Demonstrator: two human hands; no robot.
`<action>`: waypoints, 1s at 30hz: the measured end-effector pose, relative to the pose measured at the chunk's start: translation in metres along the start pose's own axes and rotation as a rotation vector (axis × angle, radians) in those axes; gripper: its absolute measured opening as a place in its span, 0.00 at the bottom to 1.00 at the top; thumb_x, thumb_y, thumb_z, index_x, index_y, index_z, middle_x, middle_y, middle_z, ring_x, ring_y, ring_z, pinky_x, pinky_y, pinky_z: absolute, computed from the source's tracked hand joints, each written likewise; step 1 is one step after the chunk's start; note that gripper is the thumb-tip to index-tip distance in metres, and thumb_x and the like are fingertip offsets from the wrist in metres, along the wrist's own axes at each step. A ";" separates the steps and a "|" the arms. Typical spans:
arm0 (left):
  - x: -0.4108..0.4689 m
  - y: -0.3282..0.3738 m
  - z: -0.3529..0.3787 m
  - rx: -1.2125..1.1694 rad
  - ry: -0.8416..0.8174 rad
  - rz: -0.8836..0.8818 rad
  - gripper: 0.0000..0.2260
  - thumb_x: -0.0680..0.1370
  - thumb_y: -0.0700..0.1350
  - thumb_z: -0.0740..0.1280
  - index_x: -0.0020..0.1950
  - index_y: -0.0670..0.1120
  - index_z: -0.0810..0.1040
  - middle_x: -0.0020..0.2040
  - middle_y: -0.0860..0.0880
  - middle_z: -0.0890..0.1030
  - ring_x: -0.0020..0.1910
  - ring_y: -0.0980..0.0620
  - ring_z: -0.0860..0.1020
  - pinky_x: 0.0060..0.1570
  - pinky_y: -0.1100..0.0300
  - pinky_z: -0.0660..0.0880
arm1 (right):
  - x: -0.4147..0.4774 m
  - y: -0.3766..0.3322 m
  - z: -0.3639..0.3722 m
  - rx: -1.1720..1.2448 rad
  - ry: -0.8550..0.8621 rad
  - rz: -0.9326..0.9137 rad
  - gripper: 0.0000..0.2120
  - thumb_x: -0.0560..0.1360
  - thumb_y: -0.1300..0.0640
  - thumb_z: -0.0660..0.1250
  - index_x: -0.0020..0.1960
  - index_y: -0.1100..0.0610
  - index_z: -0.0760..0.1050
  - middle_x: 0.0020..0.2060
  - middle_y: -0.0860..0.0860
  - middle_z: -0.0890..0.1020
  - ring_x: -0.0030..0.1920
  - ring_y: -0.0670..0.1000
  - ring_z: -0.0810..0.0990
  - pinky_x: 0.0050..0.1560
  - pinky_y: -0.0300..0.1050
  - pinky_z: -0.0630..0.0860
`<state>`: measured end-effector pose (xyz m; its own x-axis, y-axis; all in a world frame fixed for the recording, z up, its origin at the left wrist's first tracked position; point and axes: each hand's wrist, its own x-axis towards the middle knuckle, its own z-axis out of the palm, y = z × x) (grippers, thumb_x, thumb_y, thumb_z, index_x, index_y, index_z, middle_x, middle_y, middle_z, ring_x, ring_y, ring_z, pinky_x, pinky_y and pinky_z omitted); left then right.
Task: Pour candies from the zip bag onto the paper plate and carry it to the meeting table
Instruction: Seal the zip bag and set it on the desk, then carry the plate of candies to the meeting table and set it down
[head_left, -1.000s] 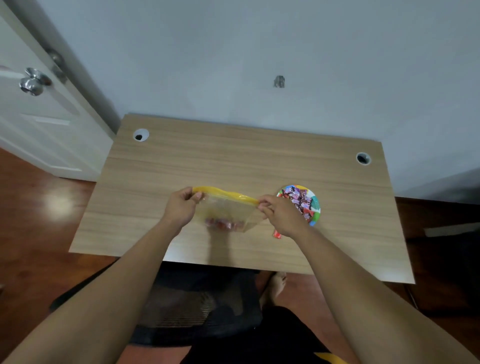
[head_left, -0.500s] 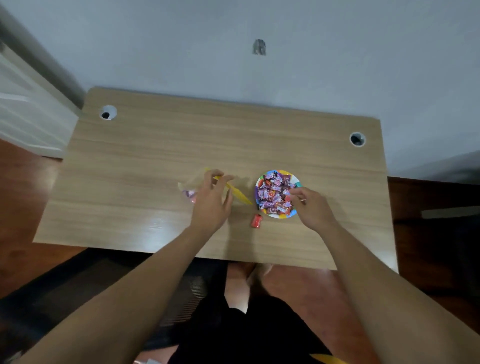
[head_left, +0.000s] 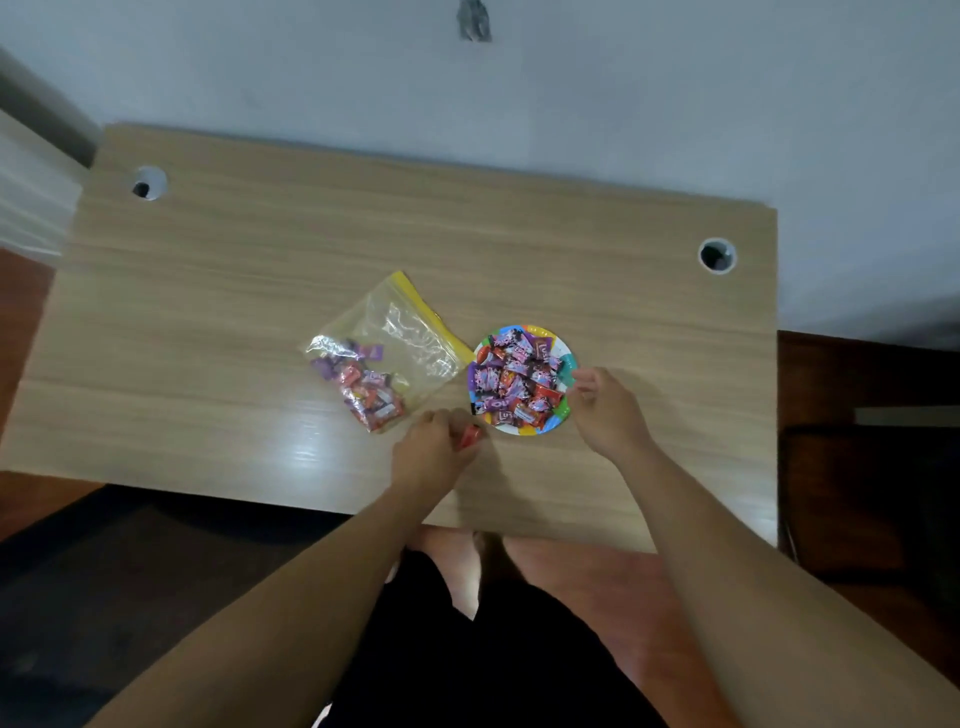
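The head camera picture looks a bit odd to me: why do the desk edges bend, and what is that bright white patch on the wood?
Head view: the wide-angle lens bows the desk, so its edges curve. Head view: the white patch is glare from a light off the glossy top, near the zip bag. Head view: soft overall; the candy wrappers on the paper plate are barely readable, and the left hand and right hand look slightly smeared.

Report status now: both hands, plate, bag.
Left hand pinching stray red candy off wooden desk. Right hand at rim of colourful paper plate, heaped with candies. Clear yellow-zip bag lying flat, some candies left inside.
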<state>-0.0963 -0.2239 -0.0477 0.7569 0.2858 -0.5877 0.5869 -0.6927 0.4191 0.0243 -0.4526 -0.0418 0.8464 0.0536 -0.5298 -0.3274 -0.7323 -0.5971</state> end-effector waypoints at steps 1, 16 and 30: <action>0.000 0.003 0.002 -0.017 -0.003 -0.021 0.11 0.71 0.58 0.75 0.43 0.60 0.73 0.53 0.49 0.79 0.53 0.44 0.82 0.54 0.45 0.80 | 0.003 0.001 0.001 0.006 0.000 0.010 0.17 0.82 0.58 0.67 0.70 0.59 0.78 0.65 0.56 0.85 0.60 0.56 0.85 0.57 0.40 0.72; 0.028 0.027 -0.027 -0.314 0.131 0.045 0.10 0.74 0.51 0.79 0.46 0.47 0.82 0.43 0.53 0.80 0.39 0.60 0.78 0.39 0.65 0.73 | 0.028 0.010 0.006 0.019 -0.004 0.051 0.16 0.82 0.57 0.66 0.68 0.59 0.79 0.62 0.56 0.86 0.60 0.57 0.85 0.60 0.47 0.77; 0.047 0.050 -0.013 -0.711 0.044 -0.209 0.19 0.80 0.39 0.71 0.67 0.49 0.67 0.50 0.46 0.84 0.45 0.50 0.83 0.40 0.57 0.79 | 0.037 0.014 -0.001 0.105 -0.016 0.164 0.15 0.82 0.56 0.65 0.67 0.56 0.78 0.60 0.53 0.86 0.60 0.56 0.85 0.54 0.44 0.73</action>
<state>-0.0277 -0.2362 -0.0460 0.6110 0.4010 -0.6826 0.7532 -0.0289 0.6572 0.0515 -0.4620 -0.0692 0.7714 -0.0494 -0.6345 -0.5033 -0.6575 -0.5607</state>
